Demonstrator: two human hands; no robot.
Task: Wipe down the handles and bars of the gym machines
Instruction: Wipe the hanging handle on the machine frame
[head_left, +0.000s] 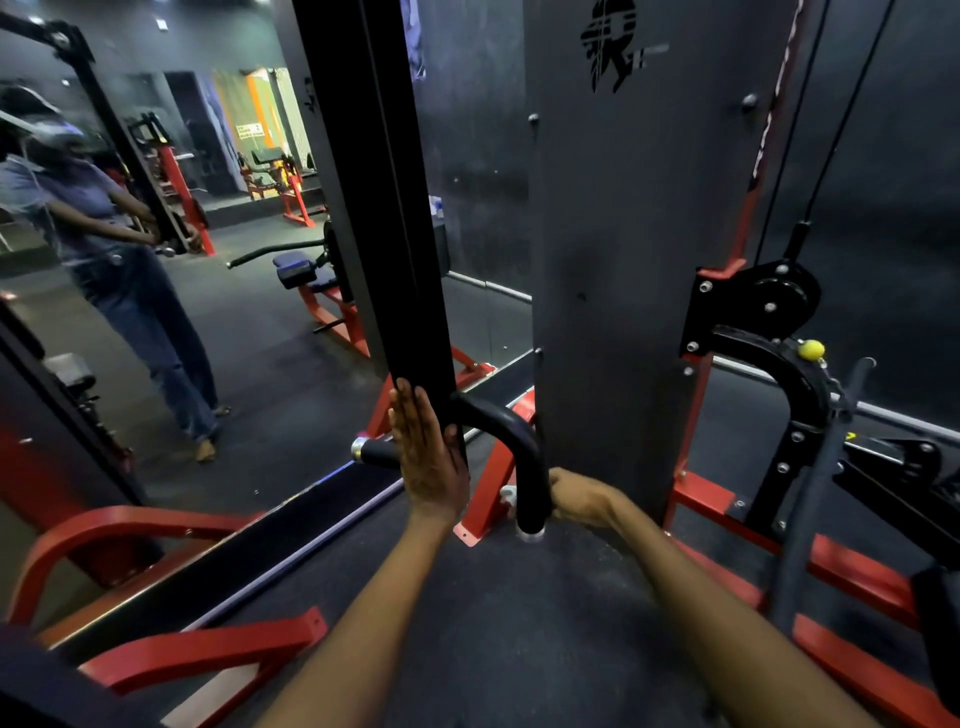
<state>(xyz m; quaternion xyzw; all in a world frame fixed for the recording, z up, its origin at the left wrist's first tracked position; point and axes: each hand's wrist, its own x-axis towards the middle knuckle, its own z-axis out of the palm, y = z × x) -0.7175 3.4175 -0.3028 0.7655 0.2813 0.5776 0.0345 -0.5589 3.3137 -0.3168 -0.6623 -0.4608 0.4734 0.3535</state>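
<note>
My left hand presses flat, fingers straight, on the black upright bar, my right hand curls behind the curved black handle just right of it; no cloth visible, so wipe may miss

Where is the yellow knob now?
In the head view, the yellow knob sits at the right, on the black curved bracket just below the pulley.

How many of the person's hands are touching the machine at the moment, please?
2: the left hand lies flat against the black upright bar; the right hand grips the curved black handle beside it.
</note>
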